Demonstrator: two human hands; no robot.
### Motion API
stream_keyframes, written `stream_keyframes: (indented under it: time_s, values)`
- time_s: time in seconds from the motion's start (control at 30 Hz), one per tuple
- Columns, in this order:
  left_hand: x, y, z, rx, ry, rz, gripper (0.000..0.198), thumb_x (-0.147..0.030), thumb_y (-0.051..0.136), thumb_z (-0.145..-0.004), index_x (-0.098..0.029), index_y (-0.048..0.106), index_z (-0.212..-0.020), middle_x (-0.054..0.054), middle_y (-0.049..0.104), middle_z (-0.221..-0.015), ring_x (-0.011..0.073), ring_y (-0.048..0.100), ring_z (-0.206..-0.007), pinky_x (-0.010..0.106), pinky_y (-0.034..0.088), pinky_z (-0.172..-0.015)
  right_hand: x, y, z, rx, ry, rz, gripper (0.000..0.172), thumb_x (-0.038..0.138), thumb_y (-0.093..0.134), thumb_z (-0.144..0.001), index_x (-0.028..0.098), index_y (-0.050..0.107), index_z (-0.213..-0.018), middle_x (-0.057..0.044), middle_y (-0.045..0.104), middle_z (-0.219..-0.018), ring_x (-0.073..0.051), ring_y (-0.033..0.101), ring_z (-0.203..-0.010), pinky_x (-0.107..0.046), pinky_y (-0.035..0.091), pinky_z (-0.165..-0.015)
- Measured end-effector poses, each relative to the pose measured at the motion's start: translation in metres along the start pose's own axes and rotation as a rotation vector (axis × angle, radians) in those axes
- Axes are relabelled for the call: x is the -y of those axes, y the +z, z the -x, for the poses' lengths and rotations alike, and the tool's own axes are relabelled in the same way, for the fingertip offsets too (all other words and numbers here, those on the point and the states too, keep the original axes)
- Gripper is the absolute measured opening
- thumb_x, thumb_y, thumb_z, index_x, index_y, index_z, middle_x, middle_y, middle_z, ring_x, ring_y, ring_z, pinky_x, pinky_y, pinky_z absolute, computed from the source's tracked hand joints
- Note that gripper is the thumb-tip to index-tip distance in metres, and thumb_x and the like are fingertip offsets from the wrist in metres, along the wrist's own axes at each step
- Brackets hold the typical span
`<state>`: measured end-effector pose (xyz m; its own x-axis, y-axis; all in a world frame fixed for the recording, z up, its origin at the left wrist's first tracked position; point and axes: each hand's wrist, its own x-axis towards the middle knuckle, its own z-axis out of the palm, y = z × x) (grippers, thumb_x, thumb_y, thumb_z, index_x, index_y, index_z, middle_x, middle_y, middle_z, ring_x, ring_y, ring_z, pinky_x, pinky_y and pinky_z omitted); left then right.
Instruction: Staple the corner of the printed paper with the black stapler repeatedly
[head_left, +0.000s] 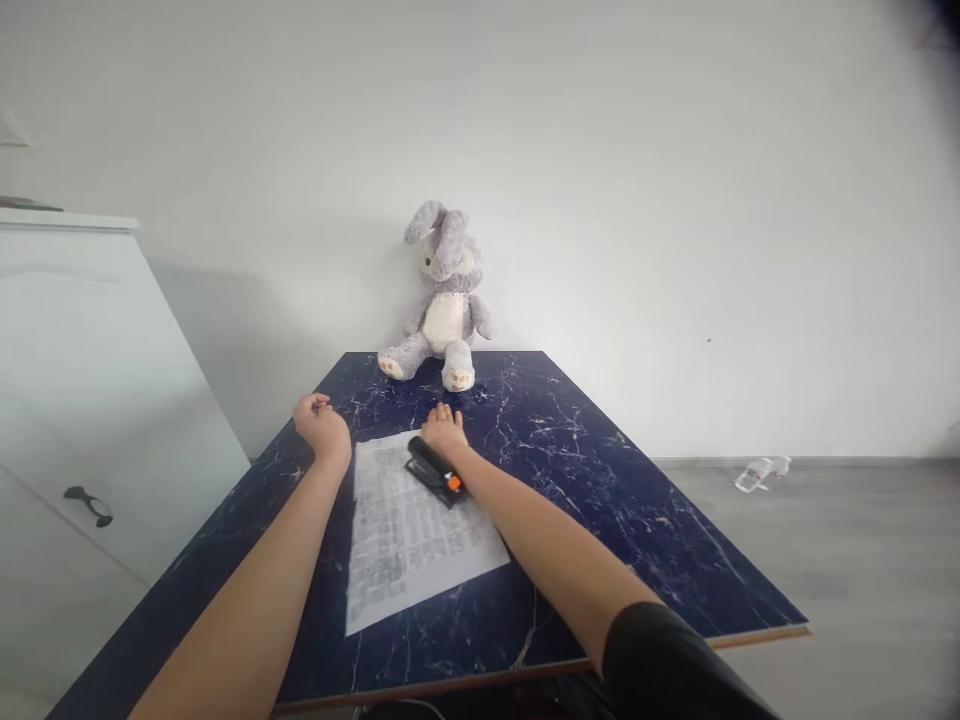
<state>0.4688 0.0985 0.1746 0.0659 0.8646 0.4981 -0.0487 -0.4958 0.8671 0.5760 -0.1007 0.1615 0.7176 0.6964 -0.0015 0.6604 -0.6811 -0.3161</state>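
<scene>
On the dark blue marbled table [600,500] lies a printed white sheet [390,540]. A black object with an orange part [431,468] rests on the sheet's upper right area; I cannot make out exactly what it is. My right hand [444,430] lies flat just beyond that object, at the sheet's top right corner, fingers apart and pointing away. Near the table's left edge, my left hand [322,425] is curled with its fingers bent inward, left of the sheet; whether it holds anything is hidden.
A grey plush rabbit [446,320] sits at the table's far edge against the wall. A white cabinet [97,400] with a black handle stands at the left. Clear plastic items [759,474] lie on the floor at the right.
</scene>
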Motion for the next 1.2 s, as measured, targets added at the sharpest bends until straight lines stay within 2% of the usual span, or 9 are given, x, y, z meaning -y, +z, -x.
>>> stream_keyframes:
  time_s: [0.13,0.23,0.4,0.63,0.8,0.93,1.03,1.1,1.2]
  values:
    - [-0.002,-0.006,-0.008,-0.070,-0.071,0.002,0.023,-0.003,0.041,-0.069,-0.020,0.051,-0.082,-0.002,0.048,-0.076,0.0154,0.053,-0.070,0.027,0.040,-0.068,0.060,0.018,-0.010,-0.001,-0.113,-0.040,0.067,0.030,0.023,-0.104,0.004,0.017,-0.164,-0.014,0.006,-0.173,-0.026,0.001,-0.161,-0.054,0.003,-0.128]
    - [-0.008,-0.005,-0.004,-0.056,-0.084,0.018,0.022,-0.005,0.041,-0.068,-0.020,0.052,-0.081,-0.001,0.050,-0.077,0.0150,0.054,-0.072,0.028,0.042,-0.072,0.065,0.021,-0.006,-0.046,-0.104,-0.037,0.070,0.032,0.023,-0.103,0.001,0.009,-0.165,-0.013,-0.003,-0.173,-0.027,-0.010,-0.160,-0.055,-0.001,-0.128]
    - [-0.024,0.008,0.026,0.128,-0.086,0.088,0.023,-0.009,0.042,-0.066,-0.020,0.056,-0.082,0.001,0.058,-0.082,0.0164,0.059,-0.079,0.028,0.047,-0.076,0.013,0.010,0.014,-0.065,-0.023,0.017,0.069,0.031,0.021,-0.104,-0.001,0.011,-0.164,-0.018,0.000,-0.172,-0.031,-0.008,-0.160,-0.059,-0.001,-0.127]
    - [-0.056,0.029,0.114,0.743,-0.074,0.174,0.028,-0.010,0.045,-0.064,-0.019,0.069,-0.077,0.005,0.072,-0.080,0.0210,0.069,-0.077,0.033,0.055,-0.071,-0.091,-0.023,0.053,-0.083,0.108,0.083,0.064,0.029,0.023,-0.105,0.002,0.021,-0.163,-0.022,0.014,-0.171,-0.033,0.004,-0.160,-0.062,0.002,-0.125]
    - [-0.066,0.027,0.154,1.162,0.362,0.022,0.042,-0.002,0.043,-0.077,-0.020,0.073,-0.099,0.010,0.073,-0.115,0.0255,0.066,-0.112,0.045,0.046,-0.107,-0.119,-0.039,0.074,-0.108,0.129,0.045,0.062,0.028,0.028,-0.105,0.003,0.027,-0.161,-0.024,0.021,-0.168,-0.035,0.011,-0.159,-0.063,0.009,-0.124]
    - [-0.063,0.026,0.163,1.266,0.544,-0.099,0.040,-0.001,0.043,-0.083,-0.018,0.069,-0.108,0.013,0.068,-0.118,0.0276,0.062,-0.116,0.045,0.046,-0.107,-0.126,-0.071,0.088,-0.133,0.051,-0.034,0.054,0.033,0.044,-0.102,0.007,0.049,-0.149,-0.024,0.042,-0.159,-0.035,0.033,-0.152,-0.052,0.027,-0.122]
    - [-0.062,0.026,0.163,1.264,0.596,-0.133,0.040,-0.001,0.043,-0.085,-0.019,0.067,-0.111,0.013,0.065,-0.121,0.0274,0.060,-0.117,0.045,0.045,-0.108,-0.135,-0.104,0.107,-0.009,-0.026,-0.146,0.045,0.050,0.052,-0.100,0.013,0.074,-0.113,-0.016,0.074,-0.116,-0.028,0.070,-0.107,-0.034,0.052,-0.093]
    - [-0.063,0.026,0.163,1.261,0.600,-0.142,0.040,0.000,0.042,-0.085,-0.019,0.066,-0.111,0.012,0.064,-0.119,0.0266,0.060,-0.115,0.045,0.046,-0.107,-0.138,-0.120,0.125,0.184,-0.152,-0.273,0.048,0.060,0.060,-0.093,0.016,0.076,-0.103,-0.011,0.076,-0.099,-0.022,0.071,-0.084,-0.028,0.053,-0.073]
    - [-0.067,0.026,0.162,1.262,0.575,-0.149,0.039,-0.001,0.041,-0.085,-0.020,0.066,-0.109,0.011,0.064,-0.117,0.0261,0.060,-0.114,0.044,0.046,-0.106,-0.136,-0.126,0.151,0.367,-0.351,-0.349,0.052,0.059,0.075,-0.080,0.017,0.071,-0.110,-0.008,0.073,-0.101,-0.020,0.066,-0.081,-0.026,0.049,-0.066]
